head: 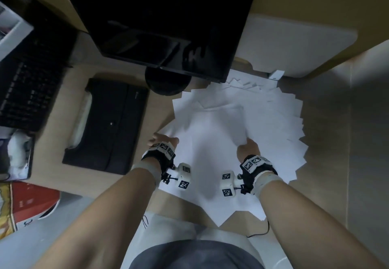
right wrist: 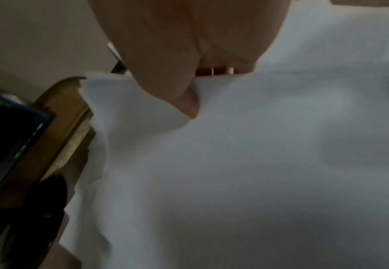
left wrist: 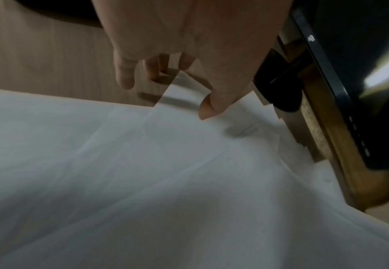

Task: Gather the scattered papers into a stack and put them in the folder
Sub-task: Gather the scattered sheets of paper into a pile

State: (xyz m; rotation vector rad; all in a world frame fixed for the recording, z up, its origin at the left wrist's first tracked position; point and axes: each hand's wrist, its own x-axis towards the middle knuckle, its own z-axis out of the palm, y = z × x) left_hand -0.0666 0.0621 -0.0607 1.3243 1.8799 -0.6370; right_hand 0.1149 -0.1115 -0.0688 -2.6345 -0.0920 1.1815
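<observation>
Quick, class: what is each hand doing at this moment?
Left hand: thumb on the papers, fingers curled at their edge.
Right hand: pinching a fold of the papers.

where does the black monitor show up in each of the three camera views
Head: the monitor fills the top centre, above the papers.
Left wrist: its dark bezel runs down the right edge.
Right wrist: a dark corner at the left edge.
Shared landmark: the monitor's round black base, beside the papers in all three.

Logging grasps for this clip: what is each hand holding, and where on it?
Both hold the fanned papers: left hand pinches a sheet corner at the left edge; right hand grips the sheets' right side, thumb on top.
</observation>
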